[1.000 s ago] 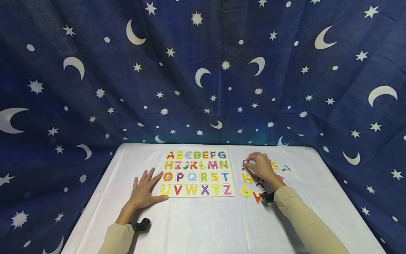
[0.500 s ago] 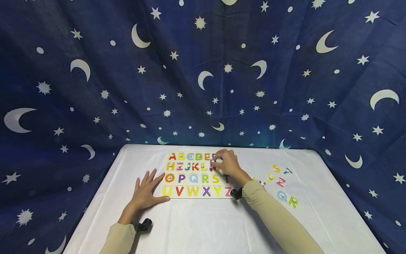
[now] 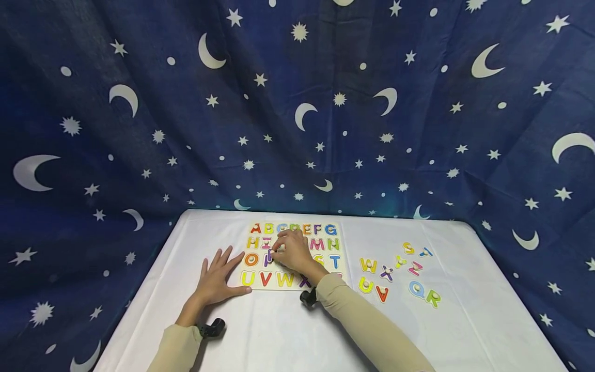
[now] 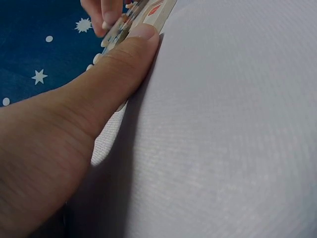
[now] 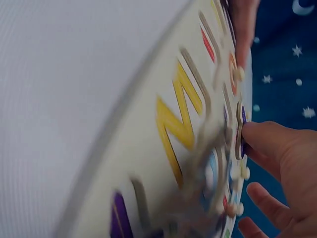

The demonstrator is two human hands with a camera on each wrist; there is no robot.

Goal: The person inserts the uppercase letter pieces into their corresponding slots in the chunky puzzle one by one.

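Observation:
A wooden alphabet puzzle board (image 3: 334,245) lies on the white table (image 3: 279,330). My right hand (image 3: 289,252) is over the board's third row and pinches a purple letter P (image 3: 268,257) by its knob at the P slot. The right wrist view shows that purple piece (image 5: 242,133) on edge against my thumb, above the yellow W (image 5: 179,119). My left hand (image 3: 217,276) lies flat with fingers spread at the board's left edge. In the left wrist view its thumb (image 4: 111,74) presses along the board's edge (image 4: 153,15).
Several loose letters lie on the cloth right of the board: W (image 3: 368,265), X (image 3: 386,272), U (image 3: 365,284), V (image 3: 381,294), S (image 3: 408,248), T (image 3: 425,252), Z (image 3: 415,268), Q (image 3: 417,289), R (image 3: 433,297). A star-and-moon curtain (image 3: 297,103) hangs behind the table.
My right hand picked the purple P from the loose letters on the right and carried it left over the board to the third row. The left hand stayed put.

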